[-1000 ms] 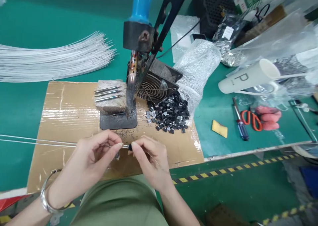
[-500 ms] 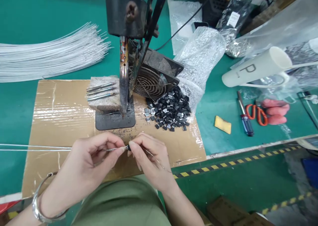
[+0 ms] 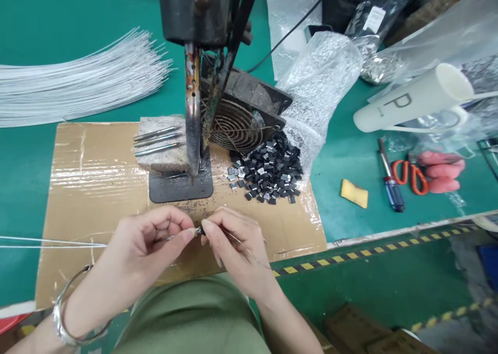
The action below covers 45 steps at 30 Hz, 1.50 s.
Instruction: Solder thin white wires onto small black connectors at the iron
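My left hand (image 3: 150, 253) pinches the end of a thin white cable (image 3: 54, 242), which trails off to the left. Its tip meets a small black connector (image 3: 201, 230) gripped between the thumb and forefinger of my right hand (image 3: 237, 248). A thin strand of solder wire (image 3: 243, 246) also runs through the right hand and out over its back. Both hands are close together above the cardboard sheet (image 3: 97, 188), just in front of a soldering iron (image 3: 193, 110) that hangs tip-down from a stand. Fingers partly hide the joint between cable and connector.
Loose black connectors (image 3: 270, 170) are heaped right of the iron, beside a fan (image 3: 241, 121). A cable bundle (image 3: 85, 84) lies at the back left. Rightward are a yellow sponge (image 3: 354, 193), a screwdriver (image 3: 390, 180), orange-handled scissors (image 3: 410, 175) and a white cup (image 3: 416, 99).
The view has shifted slightly, and the trailing cable now sits a little lower at the left. Both hands keep their pinch on the cable and the connector.
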{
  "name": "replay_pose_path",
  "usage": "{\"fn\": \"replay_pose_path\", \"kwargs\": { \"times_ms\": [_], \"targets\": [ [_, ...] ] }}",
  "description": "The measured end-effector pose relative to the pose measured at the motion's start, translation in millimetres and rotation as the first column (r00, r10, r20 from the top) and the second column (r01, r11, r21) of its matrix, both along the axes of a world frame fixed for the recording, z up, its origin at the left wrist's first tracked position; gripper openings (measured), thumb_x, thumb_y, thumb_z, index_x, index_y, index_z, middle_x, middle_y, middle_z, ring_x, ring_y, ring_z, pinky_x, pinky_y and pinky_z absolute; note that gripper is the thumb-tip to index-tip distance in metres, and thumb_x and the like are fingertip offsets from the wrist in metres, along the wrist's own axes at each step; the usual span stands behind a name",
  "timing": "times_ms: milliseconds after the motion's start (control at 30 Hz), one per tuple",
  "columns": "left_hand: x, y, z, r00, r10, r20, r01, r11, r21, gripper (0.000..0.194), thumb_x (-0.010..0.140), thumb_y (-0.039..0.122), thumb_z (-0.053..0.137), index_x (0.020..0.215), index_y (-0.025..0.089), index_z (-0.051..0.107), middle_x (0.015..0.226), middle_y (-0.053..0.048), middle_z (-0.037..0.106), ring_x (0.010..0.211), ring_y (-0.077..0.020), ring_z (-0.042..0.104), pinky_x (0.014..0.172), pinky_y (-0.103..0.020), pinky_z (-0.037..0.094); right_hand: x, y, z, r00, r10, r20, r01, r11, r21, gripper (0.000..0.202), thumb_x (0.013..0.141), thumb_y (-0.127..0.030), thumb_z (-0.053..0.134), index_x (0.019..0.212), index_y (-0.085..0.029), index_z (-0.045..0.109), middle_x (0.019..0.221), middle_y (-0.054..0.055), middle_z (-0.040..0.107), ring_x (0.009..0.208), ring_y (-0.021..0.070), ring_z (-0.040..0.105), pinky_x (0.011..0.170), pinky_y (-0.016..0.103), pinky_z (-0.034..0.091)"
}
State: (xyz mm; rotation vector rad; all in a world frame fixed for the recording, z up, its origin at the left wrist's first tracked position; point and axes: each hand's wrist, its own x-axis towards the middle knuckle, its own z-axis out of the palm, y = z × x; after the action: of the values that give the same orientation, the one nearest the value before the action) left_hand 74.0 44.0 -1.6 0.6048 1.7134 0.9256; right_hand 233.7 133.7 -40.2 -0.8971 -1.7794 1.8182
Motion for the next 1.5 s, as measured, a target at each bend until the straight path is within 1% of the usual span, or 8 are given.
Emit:
{"fn": "replay_pose_path", "kwargs": {
  "times_ms": [200, 367, 500, 733, 1000, 1233, 1367, 1500],
  "targets": [
    [-1.4, 3.7, -0.4, 1.000, 0.012, 0.019, -0.012, 1.000, 0.020, 0.025, 0.092, 0.043, 0.069, 0.082, 0.020, 0.068, 0.063, 0.007, 0.048, 0.060, -0.0082, 0.037, 0.056, -0.017, 0.028, -1.1, -0.5, 0.4, 1.000, -0.003, 0.010, 0.003, 1.000, -0.011, 0.033, 0.107, -0.031, 0.062, 0.076, -0.020, 0.064, 0.071, -0.004, 0.057, 0.061, 0.0074, 0.049, 0.053, 0.024, 0.033],
    [-4.3, 3.6, -5.3, 0.997, -0.032, 0.066, 0.028, 0.998, 0.050, 0.025, 0.091, 0.043, 0.073, 0.083, 0.020, 0.070, 0.062, 0.006, 0.048, 0.058, -0.0081, 0.036, 0.052, -0.017, 0.025, 0.2, -0.7, -0.4, 1.000, -0.001, 0.006, 0.001, 0.999, -0.040, 0.034, 0.108, -0.033, 0.061, 0.076, -0.020, 0.064, 0.071, -0.005, 0.056, 0.061, 0.0073, 0.049, 0.054, 0.025, 0.033],
    [-3.0, 2.3, -9.4, 0.997, 0.024, 0.067, -0.027, 0.999, 0.042, 0.024, 0.094, 0.042, 0.070, 0.085, 0.020, 0.070, 0.064, 0.006, 0.050, 0.058, -0.0074, 0.036, 0.053, -0.016, 0.028, 0.1, 0.2, -1.3, 1.000, -0.007, 0.009, 0.007, 0.998, -0.064, 0.035, 0.108, -0.036, 0.061, 0.076, -0.020, 0.064, 0.071, -0.005, 0.055, 0.060, 0.0076, 0.049, 0.054, 0.025, 0.032],
    [-7.3, -4.2, -21.5, 0.996, -0.065, 0.061, 0.060, 0.994, 0.091, 0.025, 0.100, 0.044, 0.066, 0.092, 0.020, 0.070, 0.066, 0.005, 0.051, 0.058, -0.0088, 0.038, 0.051, -0.016, 0.030, -1.1, 2.4, 0.4, 1.000, -0.007, 0.009, 0.007, 0.997, -0.071, 0.035, 0.107, -0.034, 0.063, 0.075, -0.020, 0.063, 0.070, -0.005, 0.055, 0.060, 0.0079, 0.047, 0.054, 0.026, 0.033],
    [-5.7, -3.3, -19.8, 0.997, -0.069, 0.023, 0.066, 0.994, 0.087, 0.030, 0.100, 0.047, 0.065, 0.086, 0.020, 0.063, 0.062, 0.007, 0.044, 0.056, -0.0091, 0.034, 0.050, -0.015, 0.027, -1.2, -0.5, -1.1, 1.000, -0.018, 0.018, 0.020, 0.990, -0.141, 0.038, 0.108, -0.041, 0.061, 0.076, -0.020, 0.063, 0.070, -0.004, 0.055, 0.060, 0.0086, 0.048, 0.052, 0.026, 0.030],
    [-2.4, 3.3, -16.5, 0.999, -0.033, -0.014, 0.034, 0.996, 0.082, 0.026, 0.096, 0.040, 0.067, 0.080, 0.020, 0.063, 0.058, 0.008, 0.041, 0.052, -0.0084, 0.030, 0.047, -0.015, 0.022, -2.2, 1.2, -1.6, 0.999, -0.006, 0.050, 0.013, 0.991, -0.131, 0.040, 0.109, -0.043, 0.058, 0.076, -0.020, 0.062, 0.068, -0.003, 0.055, 0.060, 0.0097, 0.048, 0.054, 0.026, 0.032],
    [-3.1, 2.2, -15.4, 1.000, -0.017, -0.001, 0.017, 0.998, 0.065, 0.029, 0.097, 0.042, 0.067, 0.080, 0.020, 0.062, 0.058, 0.008, 0.041, 0.053, -0.0087, 0.029, 0.047, -0.016, 0.022, -0.8, 3.1, -1.7, 0.999, 0.020, 0.028, -0.017, 0.993, -0.118, 0.036, 0.108, -0.040, 0.058, 0.080, -0.020, 0.065, 0.072, -0.003, 0.058, 0.060, 0.0095, 0.051, 0.054, 0.025, 0.037],
    [-4.8, 0.1, -15.1, 0.999, -0.032, -0.009, 0.032, 0.999, 0.044, 0.030, 0.097, 0.044, 0.067, 0.080, 0.020, 0.061, 0.058, 0.008, 0.041, 0.053, -0.0093, 0.031, 0.048, -0.016, 0.023, -1.4, 6.0, 0.2, 1.000, -0.001, 0.027, 0.003, 0.995, -0.104, 0.011, 0.100, -0.028, 0.067, 0.094, -0.020, 0.071, 0.080, -0.001, 0.063, 0.061, 0.0097, 0.055, 0.054, 0.023, 0.044]
  ]
}}
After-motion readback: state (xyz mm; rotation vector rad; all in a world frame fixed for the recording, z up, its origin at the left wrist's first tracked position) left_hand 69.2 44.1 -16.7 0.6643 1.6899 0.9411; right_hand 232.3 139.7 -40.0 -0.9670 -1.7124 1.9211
